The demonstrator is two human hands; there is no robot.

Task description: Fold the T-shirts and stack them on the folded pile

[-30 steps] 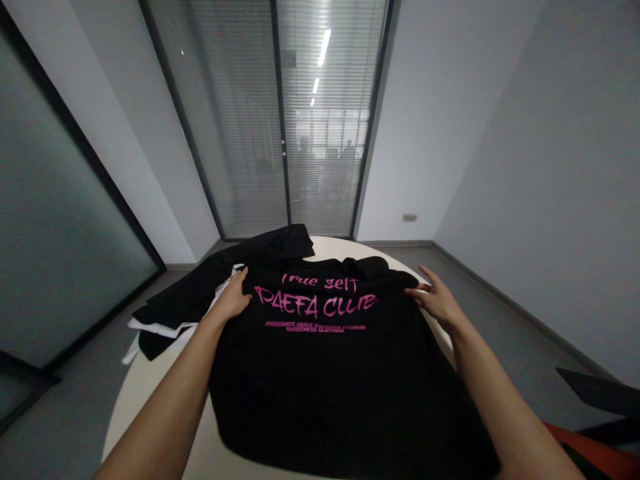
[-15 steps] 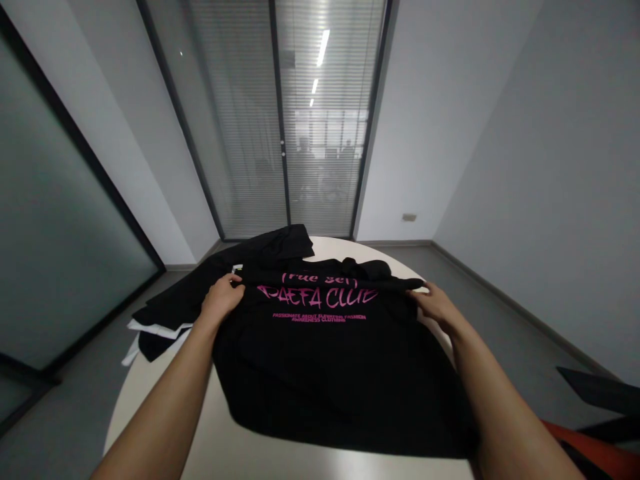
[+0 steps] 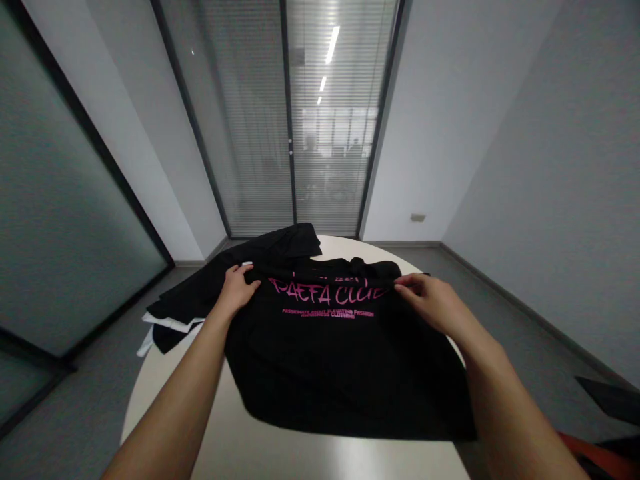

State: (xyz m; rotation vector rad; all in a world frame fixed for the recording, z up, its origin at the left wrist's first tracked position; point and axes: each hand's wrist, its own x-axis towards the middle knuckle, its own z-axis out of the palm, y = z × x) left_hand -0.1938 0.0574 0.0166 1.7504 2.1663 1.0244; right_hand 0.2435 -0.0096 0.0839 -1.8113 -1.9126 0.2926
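Note:
A black T-shirt with pink lettering lies spread on the pale table, its hem toward me. A fold runs across its upper part and covers some of the top line of lettering. My left hand pinches the left end of that fold; a small white tag shows by the fingers. At the right, my right hand grips the fold near the end of the large lettering. The shirt's collar and sleeves are bunched behind the fold and hard to make out.
Beyond my left hand, a pile of dark clothes with a white garment in it hangs over the table's left edge. A red and black chair stands at lower right. Glass panels with blinds close the far side.
My right hand has moved inward along the fold, from the shirt's right end to beside the lettering. My left hand keeps its hold. The view has shifted slightly.

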